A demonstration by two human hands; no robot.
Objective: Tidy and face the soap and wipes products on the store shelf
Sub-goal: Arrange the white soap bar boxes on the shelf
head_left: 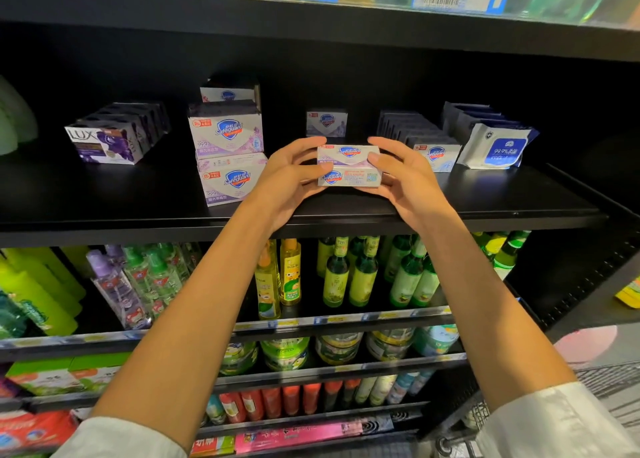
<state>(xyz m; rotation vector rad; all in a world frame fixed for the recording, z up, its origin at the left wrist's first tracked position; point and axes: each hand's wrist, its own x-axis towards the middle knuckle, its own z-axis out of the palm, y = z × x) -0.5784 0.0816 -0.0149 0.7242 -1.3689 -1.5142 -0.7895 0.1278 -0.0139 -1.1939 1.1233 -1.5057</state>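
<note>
Hands (294, 177) (405, 180) grip soap box (349, 167) lengthwise left-right, front facing cam.

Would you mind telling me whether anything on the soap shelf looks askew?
Yes: the lower Safeguard box of the left stack sits turned at an angle, and the wipes pack leans tilted.

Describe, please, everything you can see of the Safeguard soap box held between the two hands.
The Safeguard soap box is a small rectangular carton, apparently printed card, white and pale lilac with the blue shield logo on two visible faces. The lower face carries fine print and a small code patch. It is tilted, above the front part of the black shelf. The left hand grips its left end and the right hand its right end. It looks closed and undamaged.
</note>
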